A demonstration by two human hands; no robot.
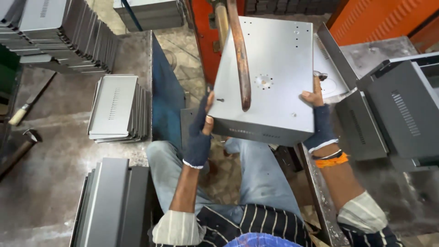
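Above stained concrete floor (50,183), both hands' grip – left hand (200,132), right hand (318,120) – clasps grey metal box (270,77).

Light: soft, diffuse, even; source not in frame. Brightest area is the top face of the grey metal box (270,73) at upper centre, showing a pale sheen but no blown-out glare. Shadows weak and soft-edged; darkest zones lie under the box around the knees and at the far left edge of the frame. Orange panels at upper right look saturated. Focus is acceptable at centre; fine detail smears slightly throughout. Wide-angle distortion: straight edges lean and stretch toward the corners, most at lower left and right.
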